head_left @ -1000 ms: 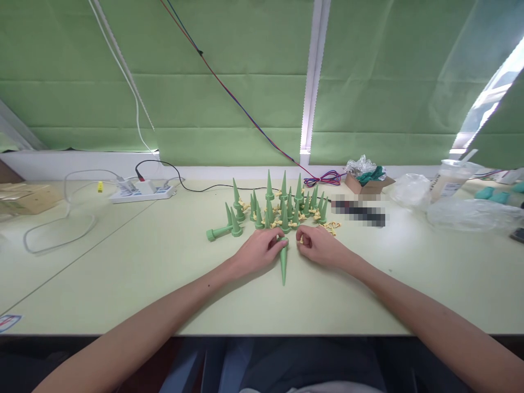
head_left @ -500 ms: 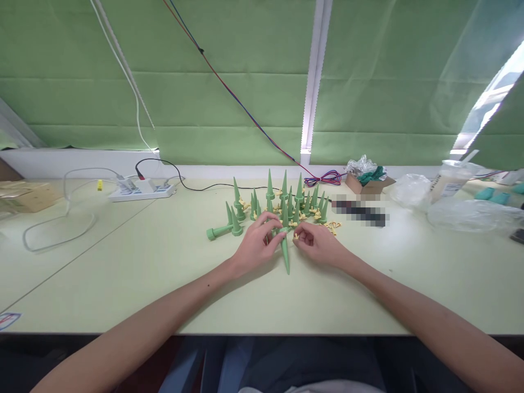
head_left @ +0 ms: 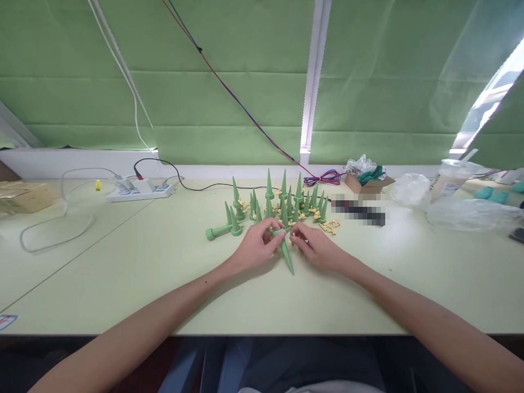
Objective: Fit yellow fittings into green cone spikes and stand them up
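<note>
Gripping the green spike (head_left: 288, 261) by its wide end, tip toward the near edge of the desk (head_left: 335, 305), the left hand (head_left: 257, 244) should hold firmly; the right hand (head_left: 316, 245), pinching a yellow fitting (head_left: 292, 236) beside it, should align squarely.

White power strip (head_left: 159, 194) at left, cardboard box (head_left: 370, 188) and lidded cup (head_left: 448, 183) with straw (head_left: 469, 156) at right.

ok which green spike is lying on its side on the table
The leftmost green spike, wide end leftward; others visible stand upright, except the spike tilted in the left hand.
</note>
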`<action>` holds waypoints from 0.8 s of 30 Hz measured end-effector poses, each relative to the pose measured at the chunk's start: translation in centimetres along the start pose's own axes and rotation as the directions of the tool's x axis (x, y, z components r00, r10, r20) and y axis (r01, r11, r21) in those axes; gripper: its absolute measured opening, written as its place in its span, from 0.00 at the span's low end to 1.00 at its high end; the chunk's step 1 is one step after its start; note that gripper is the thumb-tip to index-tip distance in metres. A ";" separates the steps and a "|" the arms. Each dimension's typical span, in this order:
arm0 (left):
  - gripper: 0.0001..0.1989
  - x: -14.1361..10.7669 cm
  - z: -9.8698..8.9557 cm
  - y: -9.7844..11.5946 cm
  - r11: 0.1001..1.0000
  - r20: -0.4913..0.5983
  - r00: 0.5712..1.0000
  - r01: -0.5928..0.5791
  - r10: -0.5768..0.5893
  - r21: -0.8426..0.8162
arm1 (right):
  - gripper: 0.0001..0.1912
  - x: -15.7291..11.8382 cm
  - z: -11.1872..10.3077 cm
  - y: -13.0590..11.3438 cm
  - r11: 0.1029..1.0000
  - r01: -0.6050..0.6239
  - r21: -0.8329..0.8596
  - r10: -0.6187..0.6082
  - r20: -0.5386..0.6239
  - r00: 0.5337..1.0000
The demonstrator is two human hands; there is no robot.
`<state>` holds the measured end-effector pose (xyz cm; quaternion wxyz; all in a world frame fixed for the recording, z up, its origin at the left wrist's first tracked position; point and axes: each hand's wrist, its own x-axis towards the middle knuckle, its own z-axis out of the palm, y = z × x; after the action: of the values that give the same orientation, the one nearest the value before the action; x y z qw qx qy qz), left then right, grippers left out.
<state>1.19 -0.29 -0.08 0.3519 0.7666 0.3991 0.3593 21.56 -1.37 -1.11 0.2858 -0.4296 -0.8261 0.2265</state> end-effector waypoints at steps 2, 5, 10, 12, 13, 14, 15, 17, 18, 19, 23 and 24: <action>0.15 0.0 0.0 0.0 0.998 0.028 0.999 0.048 -0.046 -0.046 | 0.10 0.0 0.0 -0.1 1.000 0.014 -0.007 -0.014 -0.021 1.000; 0.16 -0.1 0.1 -0.1 0.994 0.045 0.994 0.101 -0.098 -0.052 | 0.12 0.2 0.0 -0.1 0.999 0.048 -0.008 -0.048 -0.075 0.996; 0.17 0.0 0.2 -0.1 0.991 0.052 0.994 0.104 -0.100 -0.082 | 0.10 0.2 0.2 0.1 0.999 0.036 0.033 -0.032 -0.127 0.991; 0.17 0.0 0.2 0.0 0.991 0.053 0.994 0.100 -0.096 -0.090 | 0.10 0.2 0.3 0.2 0.997 0.020 0.076 -0.011 -0.116 0.993; 0.17 0.0 0.2 0.0 0.991 0.055 0.994 0.100 -0.095 -0.093 | 0.10 0.1 0.3 0.2 0.996 0.025 0.084 -0.015 -0.111 0.994; 0.17 0.0 0.2 0.0 0.990 0.056 0.994 0.100 -0.095 -0.095 | 0.11 0.1 0.3 0.2 0.996 0.039 0.080 -0.030 -0.110 0.994; 0.17 0.0 0.2 0.0 0.990 0.058 0.994 0.100 -0.094 -0.098 | 0.12 0.1 0.3 0.1 0.996 0.058 0.066 -0.050 -0.110 0.993; 0.17 0.0 0.2 0.0 0.989 0.064 0.993 0.102 -0.095 -0.107 | 0.14 0.1 0.4 0.1 0.995 0.095 0.032 -0.091 -0.114 0.989; 0.17 0.0 0.2 0.0 0.988 0.070 0.993 0.104 -0.097 -0.114 | 0.14 0.2 0.4 0.1 0.994 0.108 0.023 -0.105 -0.115 0.988; 0.17 0.0 0.3 0.0 0.987 0.076 0.992 0.108 -0.099 -0.122 | 0.14 0.2 0.4 0.2 0.993 0.116 0.019 -0.113 -0.118 0.987; 0.18 -0.1 0.4 0.1 0.983 0.094 0.990 0.113 -0.100 -0.144 | 0.15 0.3 0.6 0.2 0.993 0.119 0.009 -0.117 -0.122 0.986; 0.18 -0.1 0.4 0.1 0.983 0.095 0.990 0.113 -0.100 -0.145 | 0.15 0.3 0.6 0.2 0.993 0.117 0.005 -0.116 -0.123 0.986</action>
<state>1.50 -0.50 -0.21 0.4444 0.7305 0.3958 0.3350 21.13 -1.11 -1.55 0.3512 -0.3918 -0.8294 0.1878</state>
